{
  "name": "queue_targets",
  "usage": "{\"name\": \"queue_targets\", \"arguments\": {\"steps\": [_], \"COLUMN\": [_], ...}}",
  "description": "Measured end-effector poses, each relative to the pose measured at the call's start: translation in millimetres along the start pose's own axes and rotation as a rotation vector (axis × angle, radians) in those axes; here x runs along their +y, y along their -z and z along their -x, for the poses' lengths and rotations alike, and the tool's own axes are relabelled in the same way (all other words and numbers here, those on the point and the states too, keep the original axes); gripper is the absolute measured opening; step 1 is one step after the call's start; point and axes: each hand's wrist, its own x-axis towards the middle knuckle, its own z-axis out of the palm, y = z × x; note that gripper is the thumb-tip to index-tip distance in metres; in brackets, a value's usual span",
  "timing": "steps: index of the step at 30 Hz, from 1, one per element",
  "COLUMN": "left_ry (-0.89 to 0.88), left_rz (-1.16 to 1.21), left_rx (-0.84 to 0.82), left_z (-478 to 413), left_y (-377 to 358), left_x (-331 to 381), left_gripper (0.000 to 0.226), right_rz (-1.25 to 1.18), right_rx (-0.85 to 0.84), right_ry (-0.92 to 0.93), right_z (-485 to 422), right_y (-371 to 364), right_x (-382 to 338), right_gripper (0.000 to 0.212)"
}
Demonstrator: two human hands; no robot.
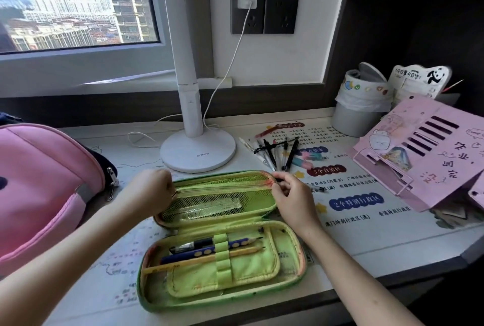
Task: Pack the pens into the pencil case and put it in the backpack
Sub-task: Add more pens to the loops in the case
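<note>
Pink backpack (39, 189): desk's left edge, unlabelled. Left hand (152, 192): clenched on lid's left end. Green pencil case (222, 242): open flat, desk centre, front rim near desk edge. Right hand (290, 194): pinching lid's right corner. Loose pens (277, 154): just beyond, on printed Chinese desk mat (348, 210), lettering partly legible.

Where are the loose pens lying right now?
The loose pens lie in a heap on the desk, right of the white lamp base and just beyond the open green pencil case.

green pencil case (222, 242) lies open — pens (277, 154) behind, pink backpack (39, 189) left
</note>
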Motion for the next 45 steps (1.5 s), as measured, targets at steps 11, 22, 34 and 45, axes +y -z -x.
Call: {"name": "queue_targets", "arguments": {"steps": [11,22,34,45], "left_ry": [-0.177,-0.267,-0.417,-0.250], "left_rz": [0.283,0.523,0.562,0.590], "left_rx": [0.222,0.293,-0.113,0.050], "left_z": [25,59,111,141], "left_y": [-4,6,4,-8], "left_x": [4,-2,-6,-64], "left_gripper": [0.026,0.014,0.029,0.004], "right_rz": [0.799,0.159,0.172,-0.126], "right_rx": [-0.099,-0.558,-0.495,-0.355], "right_ry": [0.124,0.266,0.476,0.094], "right_z": [-30,40,73,68], "right_y": [63,74,17,14], "right_x": [33,-50,-83,-57], "right_gripper": [0.015,0.010,0.005,0.021]}}
